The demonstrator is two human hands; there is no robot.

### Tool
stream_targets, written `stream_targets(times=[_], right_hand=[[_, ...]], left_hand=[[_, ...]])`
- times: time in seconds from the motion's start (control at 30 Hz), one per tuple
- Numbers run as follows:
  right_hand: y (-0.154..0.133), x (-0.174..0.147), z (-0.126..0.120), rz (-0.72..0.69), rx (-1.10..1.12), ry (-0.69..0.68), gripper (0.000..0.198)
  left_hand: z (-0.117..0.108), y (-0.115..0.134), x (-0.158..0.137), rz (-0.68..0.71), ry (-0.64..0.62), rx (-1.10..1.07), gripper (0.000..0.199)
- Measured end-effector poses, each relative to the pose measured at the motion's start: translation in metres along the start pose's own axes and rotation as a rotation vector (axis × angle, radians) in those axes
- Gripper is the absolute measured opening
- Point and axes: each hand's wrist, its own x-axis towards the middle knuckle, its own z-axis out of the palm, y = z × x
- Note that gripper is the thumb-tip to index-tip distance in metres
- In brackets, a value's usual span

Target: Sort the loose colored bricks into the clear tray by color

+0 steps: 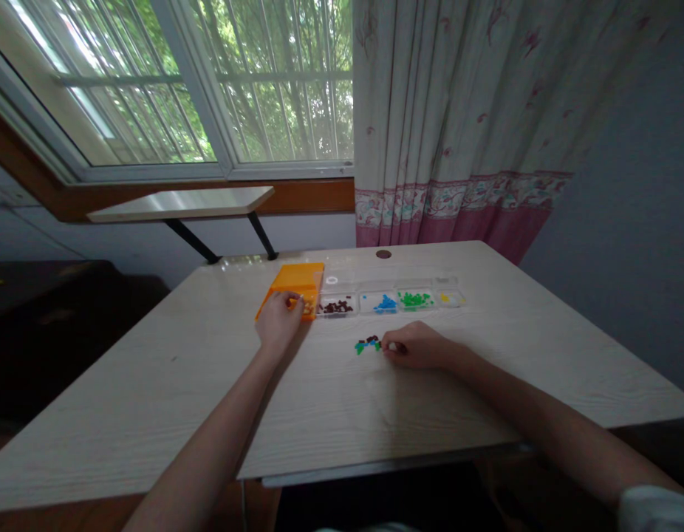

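Observation:
My left hand point(281, 319) is at the open orange box point(298, 276), its thumb and fingers pinched over small pale yellowish pieces point(307, 307) inside. Whether a piece is between those fingertips is too small to tell. On the table, my right hand point(416, 345) rests with fingers curled and pinched at the right end of a small cluster of green, blue and dark brown pieces point(369, 342). Its fingertips hide whatever they may hold. Behind the cluster, transparent trays hold dark brown pieces point(336, 305), blue pieces point(385, 304), green pieces point(416, 299) and a few yellow pieces point(445, 297).
The pale wooden table point(331, 414) carries a raised shelf point(192, 201) on black brackets at its back left. A round dark cable-hole cover point(383, 254) lies near the back edge. A curtain point(458, 133) hangs behind, beside a barred window point(281, 81).

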Motion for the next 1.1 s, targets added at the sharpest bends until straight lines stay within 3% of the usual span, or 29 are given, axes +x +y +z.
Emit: stream_targets(times=[0.17,0.27,0.43,0.5,0.63,1.1], right_hand=[[0.001,0.001,0.001,0.025,0.021,0.056,0.014],[-0.001,0.003,0.000,0.076,0.055,0.149,0.014],[-0.004,0.006,0.002,0.129,0.135,0.269,0.016],[-0.005,0.006,0.004,0.107,0.150,0.307,0.017],[-0.006,0.008,0.008,0.069,0.140,0.367,0.022],[-0.007,0.009,0.012,0.045,0.124,0.389,0.023]], left_hand=[[0.002,0.001,0.000,0.077,-0.023,-0.068,0.023],[0.002,0.013,-0.010,0.261,-0.035,-0.224,0.020],[0.001,0.046,-0.041,0.649,-0.236,-0.497,0.014],[0.001,0.056,-0.052,0.731,-0.286,-0.530,0.012],[0.001,0.063,-0.061,0.757,-0.327,-0.567,0.010],[0.001,0.064,-0.061,0.755,-0.335,-0.553,0.010]])
